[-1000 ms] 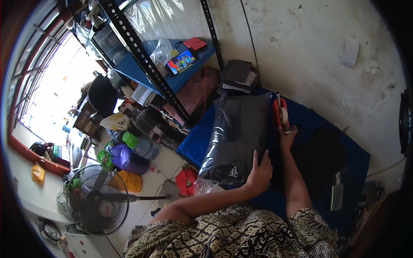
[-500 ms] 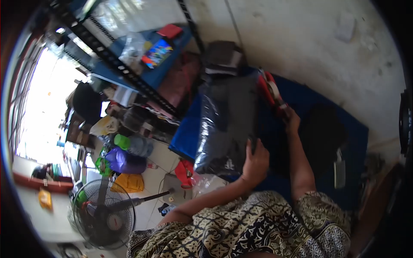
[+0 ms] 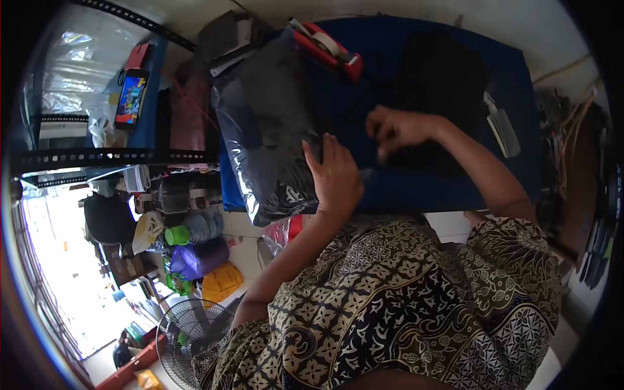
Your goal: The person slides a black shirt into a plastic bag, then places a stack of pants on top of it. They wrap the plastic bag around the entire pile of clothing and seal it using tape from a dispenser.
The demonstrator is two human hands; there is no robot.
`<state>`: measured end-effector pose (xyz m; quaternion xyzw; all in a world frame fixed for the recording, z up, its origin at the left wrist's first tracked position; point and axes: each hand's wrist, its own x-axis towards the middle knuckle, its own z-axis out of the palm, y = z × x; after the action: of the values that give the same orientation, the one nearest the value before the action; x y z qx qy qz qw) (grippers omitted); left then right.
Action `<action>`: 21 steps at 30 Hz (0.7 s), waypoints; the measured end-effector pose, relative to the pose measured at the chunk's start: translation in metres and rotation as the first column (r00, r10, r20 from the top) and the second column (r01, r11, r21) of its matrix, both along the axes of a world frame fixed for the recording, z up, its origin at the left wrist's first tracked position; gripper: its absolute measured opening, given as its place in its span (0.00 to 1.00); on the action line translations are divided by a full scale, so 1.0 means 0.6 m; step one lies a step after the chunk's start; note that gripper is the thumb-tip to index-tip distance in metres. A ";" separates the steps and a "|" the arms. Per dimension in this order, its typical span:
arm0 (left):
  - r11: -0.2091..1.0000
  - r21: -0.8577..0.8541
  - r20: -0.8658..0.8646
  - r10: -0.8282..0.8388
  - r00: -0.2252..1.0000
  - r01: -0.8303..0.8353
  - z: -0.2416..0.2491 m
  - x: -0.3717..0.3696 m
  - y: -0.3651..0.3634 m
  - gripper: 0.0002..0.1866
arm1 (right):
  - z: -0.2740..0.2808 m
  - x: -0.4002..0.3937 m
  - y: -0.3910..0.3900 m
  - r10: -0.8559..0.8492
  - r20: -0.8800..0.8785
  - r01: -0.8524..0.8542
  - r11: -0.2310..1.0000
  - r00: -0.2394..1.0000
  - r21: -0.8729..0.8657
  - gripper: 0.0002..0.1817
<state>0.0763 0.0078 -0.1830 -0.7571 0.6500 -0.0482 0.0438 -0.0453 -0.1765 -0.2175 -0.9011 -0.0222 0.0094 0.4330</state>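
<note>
A clear plastic bag with dark folded cloth inside (image 3: 270,110) lies on the left part of a blue-topped table (image 3: 344,195). My left hand (image 3: 337,174) rests at the bag's lower right edge, thumb and fingers apart. To its right, my right hand (image 3: 404,130) hovers over the table beside some black cloth (image 3: 442,71). Its fingers are bent and blurred, and whether they hold anything is unclear. Above both hands sits a red tape dispenser (image 3: 328,51) with a roll of tape, touched by neither hand.
Dark folded cloth (image 3: 227,40) is stacked behind the bag. A pale flat tool with a handle (image 3: 502,130) lies at the table's right. The left shelf holds a phone with a bright screen (image 3: 132,97). A fan (image 3: 195,338) stands at lower left, near a purple container (image 3: 198,259).
My right hand has let go of the red tape dispenser, which now lies behind the hands, and has come lower. My left hand remains at the bag. The view has turned and shifted.
</note>
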 end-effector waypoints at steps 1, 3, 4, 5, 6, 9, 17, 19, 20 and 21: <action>1.000 0.002 -0.001 -0.014 1.000 0.014 0.000 0.000 0.000 0.28 | 0.004 -0.013 0.023 -0.014 -0.001 0.014 1.000 1.000 0.002 0.18; 1.000 -0.001 0.022 0.002 1.000 -0.002 0.000 -0.002 -0.001 0.29 | 0.013 -0.024 0.066 0.065 0.029 -0.060 0.989 0.997 -0.133 0.19; 1.000 -0.001 0.023 -0.007 1.000 0.007 0.002 -0.002 -0.001 0.29 | 0.005 -0.020 0.079 0.055 0.031 -0.051 0.990 0.998 -0.133 0.19; 1.000 -0.005 -0.012 -0.003 1.000 0.003 0.004 -0.002 -0.001 0.29 | -0.015 -0.008 0.093 -0.020 0.055 0.028 0.990 0.998 -0.139 0.19; 1.000 -0.008 -0.045 0.002 0.999 -0.002 0.006 -0.002 -0.001 0.30 | -0.033 0.006 0.102 -0.094 0.082 0.105 0.984 0.992 -0.142 0.19; 0.998 -0.068 -0.010 -0.013 1.000 0.012 -0.006 0.001 0.003 0.30 | -0.066 0.057 0.084 -0.056 0.118 0.090 0.946 0.991 -0.310 0.19; 0.999 -0.042 0.029 -0.001 1.000 0.002 -0.008 -0.002 0.006 0.31 | -0.141 0.126 0.023 -0.010 -0.066 0.020 0.988 0.998 0.151 0.21; 1.000 -0.030 0.021 0.000 1.000 0.001 -0.002 -0.003 0.008 0.32 | -0.149 0.128 0.012 -0.019 -0.060 0.031 0.981 0.998 0.191 0.21; 0.999 -0.042 -0.020 -0.010 1.000 0.009 0.003 -0.004 0.008 0.29 | -0.150 0.124 -0.001 -0.240 0.025 0.235 0.963 0.970 0.128 0.20; 0.998 -0.057 -0.061 -0.018 0.998 0.015 0.007 -0.005 0.007 0.27 | -0.140 0.121 -0.014 -0.440 0.123 0.433 0.898 0.889 0.081 0.20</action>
<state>0.0734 0.0122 -0.1786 -0.7538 0.6557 -0.0435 0.0021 0.0275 -0.1847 -0.3015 -0.8700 0.1508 -0.1510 0.4445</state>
